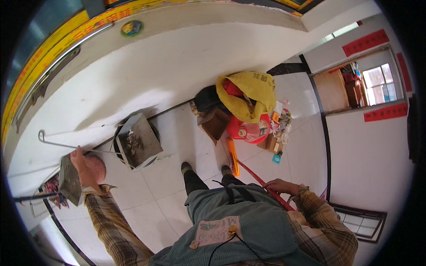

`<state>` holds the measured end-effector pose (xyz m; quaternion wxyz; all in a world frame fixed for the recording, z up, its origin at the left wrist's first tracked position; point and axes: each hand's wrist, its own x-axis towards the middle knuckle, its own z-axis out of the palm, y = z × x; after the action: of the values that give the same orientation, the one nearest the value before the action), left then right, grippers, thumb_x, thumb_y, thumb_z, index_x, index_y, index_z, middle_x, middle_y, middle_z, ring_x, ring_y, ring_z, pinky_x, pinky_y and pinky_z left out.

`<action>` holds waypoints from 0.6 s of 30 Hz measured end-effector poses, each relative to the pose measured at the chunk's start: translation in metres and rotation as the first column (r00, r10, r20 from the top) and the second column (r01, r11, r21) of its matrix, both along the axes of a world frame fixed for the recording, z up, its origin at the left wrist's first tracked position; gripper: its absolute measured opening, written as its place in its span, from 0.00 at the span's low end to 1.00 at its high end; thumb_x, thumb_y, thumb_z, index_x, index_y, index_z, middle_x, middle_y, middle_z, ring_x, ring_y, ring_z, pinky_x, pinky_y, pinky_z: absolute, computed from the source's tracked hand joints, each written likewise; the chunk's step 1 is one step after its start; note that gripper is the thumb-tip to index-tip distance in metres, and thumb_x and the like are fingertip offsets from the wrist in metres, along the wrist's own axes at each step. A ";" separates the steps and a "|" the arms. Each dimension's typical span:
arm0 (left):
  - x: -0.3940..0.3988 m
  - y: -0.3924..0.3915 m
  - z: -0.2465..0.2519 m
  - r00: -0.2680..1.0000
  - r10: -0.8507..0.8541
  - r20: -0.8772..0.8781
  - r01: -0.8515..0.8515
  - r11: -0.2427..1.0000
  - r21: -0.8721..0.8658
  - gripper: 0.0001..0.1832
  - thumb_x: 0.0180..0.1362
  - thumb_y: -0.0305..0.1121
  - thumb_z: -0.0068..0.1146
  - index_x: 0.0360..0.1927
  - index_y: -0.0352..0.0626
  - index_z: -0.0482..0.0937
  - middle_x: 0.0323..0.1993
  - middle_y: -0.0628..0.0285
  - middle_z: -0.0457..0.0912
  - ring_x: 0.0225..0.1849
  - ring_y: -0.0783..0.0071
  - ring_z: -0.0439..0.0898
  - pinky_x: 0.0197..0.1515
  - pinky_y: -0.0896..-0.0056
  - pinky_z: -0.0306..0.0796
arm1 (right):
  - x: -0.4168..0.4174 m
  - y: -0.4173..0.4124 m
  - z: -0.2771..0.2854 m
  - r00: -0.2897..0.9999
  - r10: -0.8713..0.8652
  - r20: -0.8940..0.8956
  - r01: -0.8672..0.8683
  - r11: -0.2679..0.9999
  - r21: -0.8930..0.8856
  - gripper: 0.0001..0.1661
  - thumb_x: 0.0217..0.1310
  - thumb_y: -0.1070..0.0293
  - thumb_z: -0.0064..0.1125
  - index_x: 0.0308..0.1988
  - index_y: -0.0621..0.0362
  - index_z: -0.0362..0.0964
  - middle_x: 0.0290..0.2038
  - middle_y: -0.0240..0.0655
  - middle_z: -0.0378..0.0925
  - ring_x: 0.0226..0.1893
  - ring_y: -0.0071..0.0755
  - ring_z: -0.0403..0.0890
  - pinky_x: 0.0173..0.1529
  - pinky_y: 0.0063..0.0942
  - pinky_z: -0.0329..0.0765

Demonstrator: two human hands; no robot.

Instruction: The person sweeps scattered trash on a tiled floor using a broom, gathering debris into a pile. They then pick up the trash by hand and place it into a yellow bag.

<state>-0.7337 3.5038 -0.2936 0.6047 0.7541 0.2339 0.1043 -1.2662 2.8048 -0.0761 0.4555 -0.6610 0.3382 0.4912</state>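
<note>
My left hand grips the thin wire handle of a metal dustpan, with dark debris in its pan, at the left by the wall. The pan lies over a round dark-rimmed container, mostly hidden beneath it. With my right hand I hold the red handle of a broom; its orange head with bristles rests near my right foot. Close to my left forearm stand a second grey metal pan and a pink bucket.
A yellow woven sack, an open cardboard box and a red basin with a plastic bottle stand by the wall. Litter lies right of them. A mop head is at far left; a dark-framed rack is at right.
</note>
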 end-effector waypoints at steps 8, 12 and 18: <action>0.021 -0.006 0.027 0.997 0.012 -0.073 -0.040 0.919 -0.392 0.23 0.55 0.45 0.58 0.41 0.32 0.73 0.23 0.68 0.69 0.26 0.77 0.67 0.33 0.76 0.66 | 0.000 0.038 -0.024 0.979 0.192 -0.070 -0.203 0.954 -0.222 0.34 0.44 0.59 0.59 0.54 0.57 0.67 0.48 0.52 0.74 0.49 0.49 0.74 0.54 0.35 0.70; 0.001 -0.055 0.079 0.965 -0.257 -0.055 0.175 0.784 -0.595 0.19 0.61 0.48 0.50 0.27 0.42 0.71 0.14 0.74 0.58 0.18 0.84 0.59 0.23 0.80 0.58 | -0.031 0.046 -0.007 0.980 -0.095 -0.177 0.016 0.916 -0.400 0.38 0.45 0.60 0.59 0.55 0.70 0.60 0.45 0.57 0.73 0.46 0.50 0.75 0.52 0.37 0.71; -0.070 -0.175 0.181 0.986 -0.165 -0.005 0.153 0.929 -0.337 0.21 0.63 0.47 0.47 0.18 0.49 0.62 0.14 0.74 0.53 0.17 0.84 0.53 0.21 0.80 0.50 | -0.096 0.052 0.010 0.988 0.046 -0.144 -0.100 0.917 -0.387 0.25 0.50 0.64 0.54 0.47 0.66 0.65 0.39 0.54 0.74 0.41 0.54 0.76 0.46 0.43 0.72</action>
<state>-0.8041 3.3286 -0.1122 0.7268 0.6581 0.1964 0.0013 -1.3621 2.8567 -0.0660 0.2714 -0.7171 0.4344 0.4726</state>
